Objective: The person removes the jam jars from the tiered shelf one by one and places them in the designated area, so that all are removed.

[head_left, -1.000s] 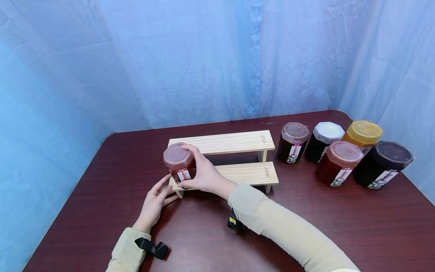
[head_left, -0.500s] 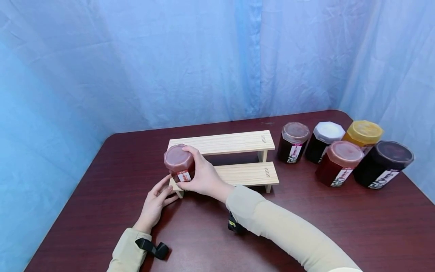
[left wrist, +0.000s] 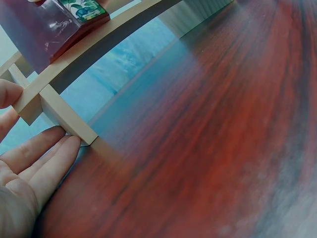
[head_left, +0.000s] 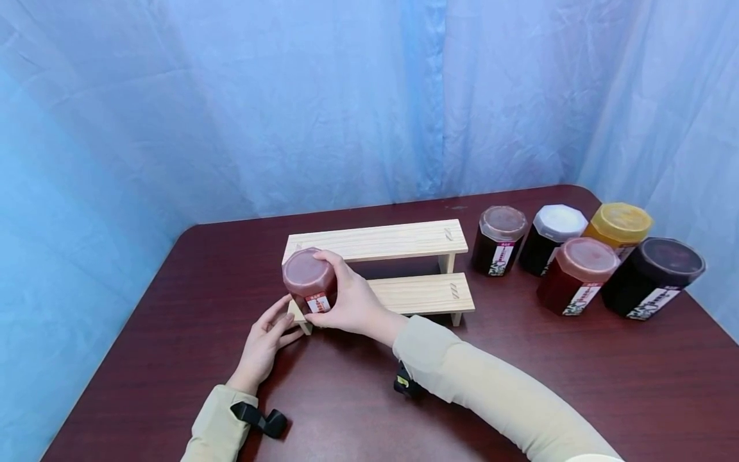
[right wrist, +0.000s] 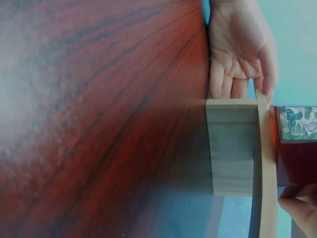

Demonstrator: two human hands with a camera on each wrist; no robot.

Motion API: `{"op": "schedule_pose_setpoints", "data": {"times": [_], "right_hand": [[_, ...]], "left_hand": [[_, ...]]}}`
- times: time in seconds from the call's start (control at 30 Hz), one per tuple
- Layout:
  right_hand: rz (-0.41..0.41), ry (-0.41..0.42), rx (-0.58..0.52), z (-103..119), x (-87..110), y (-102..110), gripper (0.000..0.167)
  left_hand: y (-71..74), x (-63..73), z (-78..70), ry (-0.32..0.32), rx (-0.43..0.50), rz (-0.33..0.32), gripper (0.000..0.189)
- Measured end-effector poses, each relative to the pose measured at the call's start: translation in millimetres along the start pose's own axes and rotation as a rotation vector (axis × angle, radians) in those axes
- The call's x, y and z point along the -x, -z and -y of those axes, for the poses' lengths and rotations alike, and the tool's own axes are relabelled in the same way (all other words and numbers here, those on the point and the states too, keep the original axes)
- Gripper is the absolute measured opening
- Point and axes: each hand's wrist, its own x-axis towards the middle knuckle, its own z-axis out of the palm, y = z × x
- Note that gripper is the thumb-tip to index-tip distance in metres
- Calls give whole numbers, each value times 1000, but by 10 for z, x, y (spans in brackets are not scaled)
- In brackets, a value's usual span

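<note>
My right hand [head_left: 358, 301] grips an octagonal jar [head_left: 308, 273] with a dull pink lid, dark red contents and a red-and-white label. The jar stands upright at the left end of the lower step of a pale wooden two-step rack [head_left: 412, 294]. In the right wrist view, the jar's base [right wrist: 297, 158] is right at the plank's surface. My left hand [head_left: 260, 350] touches the rack's left end. Its fingers [left wrist: 54, 161] lie extended against the end leg [left wrist: 69, 116], with the thumb at the plank's corner.
Several similar jars stand right of the rack: one with a brownish lid [head_left: 503, 223], one white-lidded [head_left: 559, 223], one yellow-lidded [head_left: 621, 221], one pink-lidded [head_left: 587, 256] and one black-lidded [head_left: 672, 260]. Blue curtains [head_left: 346, 109] hang behind the dark red-brown table [head_left: 346, 410].
The jar and my right hand have shifted slightly to the right and nearer along the lower step. My left hand stays at the rack's end.
</note>
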Motion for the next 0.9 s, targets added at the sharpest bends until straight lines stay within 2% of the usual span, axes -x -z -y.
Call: {"op": "schedule_pose_setpoints", "data": {"times": [0.2,0.4,0.63,0.9], "right_hand": [[-23,5,-9,-16,55,19,95],[-26,-4,-45,3,126,79,94],[-40,-18,-57,-3,185,170,95],[-58,-96,-128,15,238,252,95]], "left_hand": [[2,4,-3,7,2,-5,42],[6,14,-23,13,-2,19,49],[-6,2,-46,33,-7,9,50],[-7,6,-39,48,-21,-11,49]]}}
